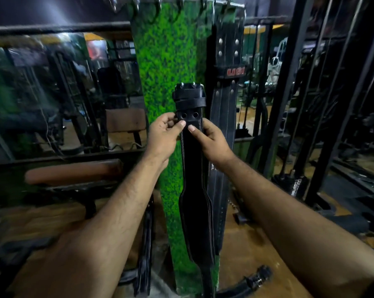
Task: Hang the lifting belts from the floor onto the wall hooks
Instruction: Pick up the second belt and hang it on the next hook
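- Black stitched leather lifting belt (194,190) held upright before the green turf-covered pillar (160,67), buckle end up, tail hanging down toward the wooden floor (246,250).
- Left hand (163,136) and right hand (211,140) both pinching the belt just below its punched holes.
- Second black belt with red label (227,100) hanging alongside from the row of metal hooks (156,7).
- Another black belt (248,280) lying on the floor.

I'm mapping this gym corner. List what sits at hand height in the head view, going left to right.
Mirror → left hand → held black belt → right hand → hung belt with red label → black machine frame.
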